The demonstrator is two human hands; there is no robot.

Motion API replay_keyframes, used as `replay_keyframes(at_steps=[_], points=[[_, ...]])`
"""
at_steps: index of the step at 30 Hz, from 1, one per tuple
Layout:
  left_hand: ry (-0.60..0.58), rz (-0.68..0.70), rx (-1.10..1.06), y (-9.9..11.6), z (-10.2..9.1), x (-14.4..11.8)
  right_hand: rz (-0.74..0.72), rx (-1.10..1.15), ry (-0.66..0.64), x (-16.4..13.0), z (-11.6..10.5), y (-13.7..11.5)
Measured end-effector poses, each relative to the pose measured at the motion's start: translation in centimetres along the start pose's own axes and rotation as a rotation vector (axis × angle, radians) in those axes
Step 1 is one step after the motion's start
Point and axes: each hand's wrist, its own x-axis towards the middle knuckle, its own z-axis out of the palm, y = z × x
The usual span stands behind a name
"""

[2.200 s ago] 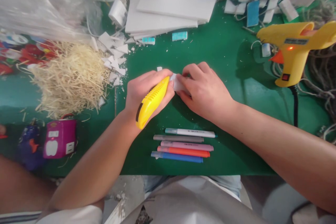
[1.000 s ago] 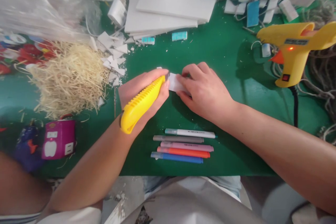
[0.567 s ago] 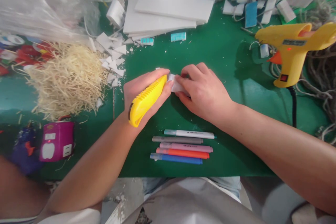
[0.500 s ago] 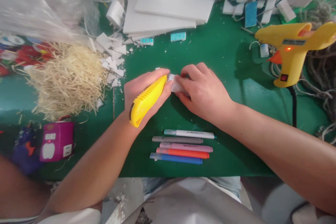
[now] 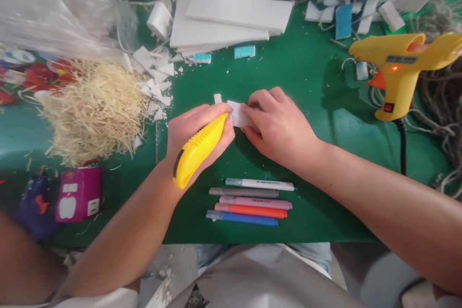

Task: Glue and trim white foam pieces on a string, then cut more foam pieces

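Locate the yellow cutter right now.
In the head view, the yellow cutter is left of centre, gripped in the left hand, just left of the white piece held by the right hand.

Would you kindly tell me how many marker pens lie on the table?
5, side by side near the front of the table; far to near: white pen, grey pen, pink pen, orange pen, blue pen. More may be hidden elsewhere.

The right hand (image 5: 279, 118) partly hides a small flat white piece (image 5: 236, 113); the right edge crops a yellow plastic glue gun (image 5: 400, 85).
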Motion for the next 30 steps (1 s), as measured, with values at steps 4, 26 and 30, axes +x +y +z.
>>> replay_keyframes(at_steps=[4, 26, 30], points=[[-0.005, -0.025, -0.016, 0.15, -0.13, -0.17, -0.021, 0.016, 0.024, -0.11, 0.18, 0.24], [-0.044, -0.044, 0.047, 0.72, -0.51, -0.15, -0.021, -0.014, 0.021, -0.08, 0.19, 0.18], [-0.051, -0.033, 0.070, 0.75, -0.47, -0.17, -0.009, -0.015, 0.007, -0.07, 0.12, 0.17]])
